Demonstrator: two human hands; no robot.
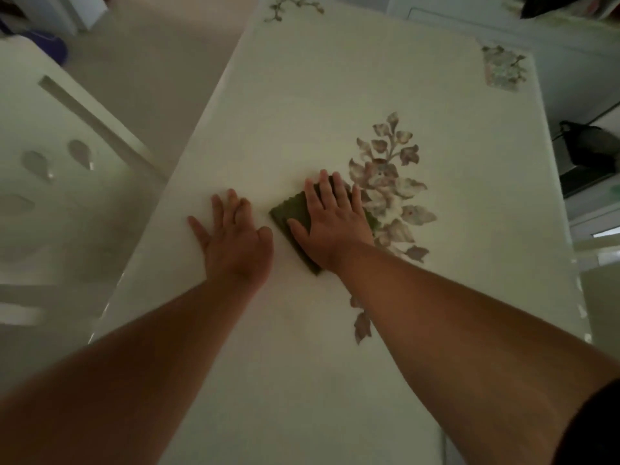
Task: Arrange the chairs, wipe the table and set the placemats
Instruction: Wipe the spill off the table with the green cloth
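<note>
A white table (pixel 302 105) with a purple leaf pattern runs away from me. A folded green cloth (pixel 290 211) lies flat on it near the middle. My right hand (pixel 332 223) presses palm-down on the cloth, fingers spread, covering most of it. My left hand (pixel 231 236) rests flat on the bare tabletop just left of the cloth, fingers apart, holding nothing. A white chair (pixel 60 152) with teardrop cut-outs in its back stands at the table's left side. No placemat is in view.
Beige floor (pixel 161 62) lies between the chair and the table's left edge. A dark object (pixel 587 152) sits on a white surface beyond the table's right edge. White furniture (pixel 469 15) stands at the far end.
</note>
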